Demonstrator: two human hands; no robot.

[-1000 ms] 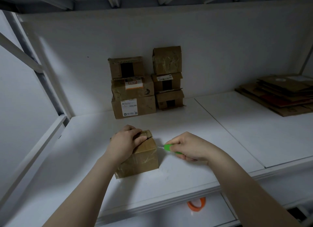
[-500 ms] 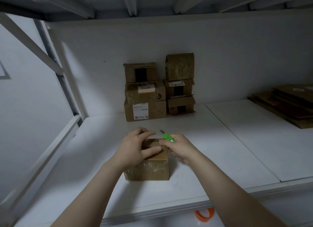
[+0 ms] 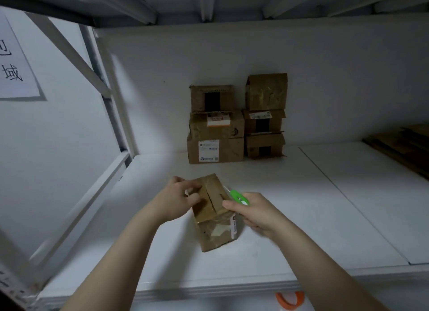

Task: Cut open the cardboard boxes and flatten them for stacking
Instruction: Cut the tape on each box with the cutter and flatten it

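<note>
Near the front edge of the shelf (image 3: 290,229), a little left of its middle, stands the small cardboard box (image 3: 214,214) now in hand, its top seam showing a dark slit down the centre — the tape there looks already cut, though the flaps lie nearly shut. The left hand (image 3: 177,200) rests on the left flap, its grip half curled, fingertips at the seam and holding nothing else. The right hand (image 3: 251,209) is closed around a green knife (image 3: 239,197) just beside the box's right upper edge; its thumb touches the right flap, and the blade points away toward the back. So the step seems to be opening the top: the cut made, the flaps about to be spread. The next move calls for lifting both flaps apart while keeping the blade clear of the left fingers, then turning the box over to slit the bottom tape — only after that can it be pressed flat. Further back, against the rear wall, a stack of boxes (image 3: 236,122) waits in two columns, all still whole. At the far right edge of the shelf lies a pile of flattened cardboard (image 3: 404,143), well apart from the hands.
</note>
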